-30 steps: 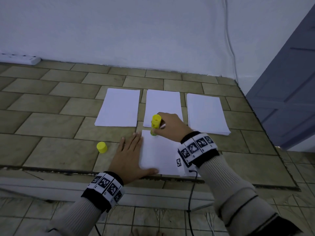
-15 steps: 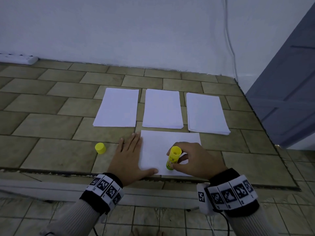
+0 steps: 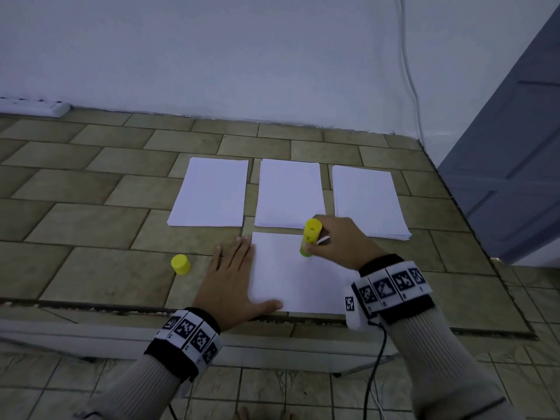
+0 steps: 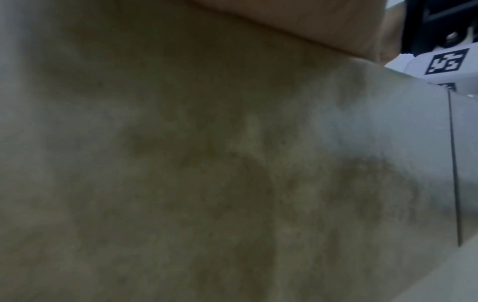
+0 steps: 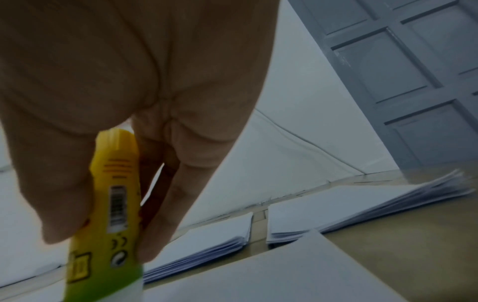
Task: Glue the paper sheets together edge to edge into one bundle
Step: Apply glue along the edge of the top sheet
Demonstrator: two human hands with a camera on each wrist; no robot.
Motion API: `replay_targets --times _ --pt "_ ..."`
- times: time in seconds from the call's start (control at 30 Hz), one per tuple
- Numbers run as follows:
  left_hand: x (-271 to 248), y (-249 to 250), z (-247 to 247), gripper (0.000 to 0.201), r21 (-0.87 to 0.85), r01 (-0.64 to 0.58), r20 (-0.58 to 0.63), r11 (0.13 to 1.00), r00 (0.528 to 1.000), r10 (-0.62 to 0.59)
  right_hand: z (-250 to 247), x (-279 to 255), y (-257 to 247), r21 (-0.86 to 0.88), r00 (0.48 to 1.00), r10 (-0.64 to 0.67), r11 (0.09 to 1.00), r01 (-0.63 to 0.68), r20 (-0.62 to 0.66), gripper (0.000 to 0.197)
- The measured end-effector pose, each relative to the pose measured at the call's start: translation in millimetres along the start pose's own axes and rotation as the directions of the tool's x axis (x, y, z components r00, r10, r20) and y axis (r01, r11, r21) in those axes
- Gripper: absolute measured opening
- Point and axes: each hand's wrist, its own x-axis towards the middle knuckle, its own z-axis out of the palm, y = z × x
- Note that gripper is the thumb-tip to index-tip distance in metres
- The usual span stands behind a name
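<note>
Glue stick (image 3: 311, 237) stood nearly upright in my right hand (image 3: 339, 241), fingers and thumb curled round its yellow barrel, its lower end down on the single sheet (image 3: 300, 283) lying nearest me on the tiled floor (image 3: 91, 268). From the right wrist view the tip itself ran off the bottom edge, so I could not tell whether glue met paper; only the barcode and the green lower part of the barrel showed past my fingers (image 5: 165, 214). My left hand (image 3: 233, 280) lay flat and spread — fingers straight on the tile along the sheet's left edge, thumb pressing the near left corner. The left wrist view gave almost nothing: blurred tile close up, and a corner of the other wrist's marker band (image 4: 447, 61). Beyond the sheet lay three paper stacks side by side: left stack (image 3: 212, 192), middle stack (image 3: 289, 192) and right stack (image 3: 368, 201), its near left corner hidden behind my right hand. The yellow cap (image 3: 180, 264) stood on the tile left of my left hand, apart from it.
</note>
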Motion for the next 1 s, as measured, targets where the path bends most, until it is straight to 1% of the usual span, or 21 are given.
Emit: replay_targets --times 0.1,0.2,0.3,0.37,0.47,0.67,0.83,1.0 --pt "0.1 -0.9 1.6 0.137 -0.01 -0.003 -0.012 1.0 1.0 0.003 -4.9 13.8 3.6 -0.054 0.999 0.037 0.998 -0.039 -0.03 0.011" --pt "0.0 -1.6 2.0 0.135 -0.019 -0.005 -0.021 1.0 1.0 0.004 -7.0 15.5 4.2 -0.075 0.997 0.055 0.995 -0.058 -0.046 0.012" --pt "-0.4 -1.7 1.2 0.135 -0.006 -0.001 -0.012 1.0 1.0 0.001 -10.1 0.2 8.8 -0.025 0.996 0.042 0.999 -0.044 -0.078 0.011" --pt "-0.3 -1.1 1.2 0.135 -0.003 -0.003 -0.009 1.0 1.0 0.003 -16.3 -18.6 12.2 0.025 0.998 0.046 0.999 -0.044 -0.053 0.01" --pt "-0.6 -1.3 1.3 0.135 0.02 0.002 -0.003 1.0 1.0 -0.001 -29.2 -48.8 13.8 0.077 0.993 0.119 0.99 -0.12 0.025 0.016" --pt "-0.5 -0.1 0.6 0.137 0.029 0.009 0.002 1.0 1.0 -0.009 -41.4 -85.7 12.0 0.075 0.982 0.169 0.982 -0.176 0.088 0.023" --pt "-0.6 0.3 0.0 0.138 0.011 0.007 -0.003 1.0 1.0 -0.007 -39.1 -89.8 13.9 0.078 0.97 0.192 0.976 -0.205 0.146 0.027" --pt "-0.4 -0.4 0.7 0.14 0.012 0.003 -0.004 1.0 1.0 -0.003 -48.0 -74.4 19.0 0.026 0.978 0.18 0.983 -0.184 0.104 0.028"
